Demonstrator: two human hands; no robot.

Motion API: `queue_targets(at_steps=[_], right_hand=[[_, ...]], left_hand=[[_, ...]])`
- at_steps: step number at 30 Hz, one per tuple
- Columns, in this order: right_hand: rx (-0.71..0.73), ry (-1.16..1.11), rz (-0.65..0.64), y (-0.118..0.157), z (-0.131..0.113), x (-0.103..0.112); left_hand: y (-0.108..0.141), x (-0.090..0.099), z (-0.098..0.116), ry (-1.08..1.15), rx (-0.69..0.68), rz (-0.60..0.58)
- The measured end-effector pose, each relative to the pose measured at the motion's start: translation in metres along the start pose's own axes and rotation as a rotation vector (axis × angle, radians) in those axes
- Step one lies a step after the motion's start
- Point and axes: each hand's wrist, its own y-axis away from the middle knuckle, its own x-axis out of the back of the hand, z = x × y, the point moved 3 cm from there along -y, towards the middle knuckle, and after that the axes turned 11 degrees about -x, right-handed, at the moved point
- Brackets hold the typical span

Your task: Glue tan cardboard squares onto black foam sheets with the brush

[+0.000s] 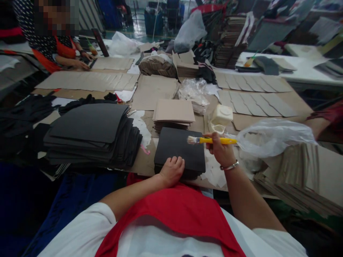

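Observation:
My right hand (221, 149) is closed round the yellow handle of a brush (217, 140), whose pale bristles point left over the right part of a stack of black sheets (180, 148). My left hand (173, 169) rests on the front edge of that stack, its fingers bent and close together on the top sheet. Whether it pinches anything is hidden. Just behind the black stack lies a pile of tan cardboard pieces (174, 110). An open-topped cream plastic container (222, 115) stands beyond my right hand.
A tall pile of larger black sheets (88, 123) is at left. Grey card pieces (259, 103) lie in overlapping rows at back right. A clear plastic bag (276, 137) and leaning cardboard stacks (302, 171) are at right. Another person's hands (80, 64) work at back left.

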Motion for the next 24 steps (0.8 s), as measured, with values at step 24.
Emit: queue_targets(at_steps=[24], right_hand=[[-0.062, 0.088, 0.118, -0.083, 0.033, -0.016]], left_hand=[[-0.005, -0.006, -0.015, 0.026, -0.116, 0.084]])
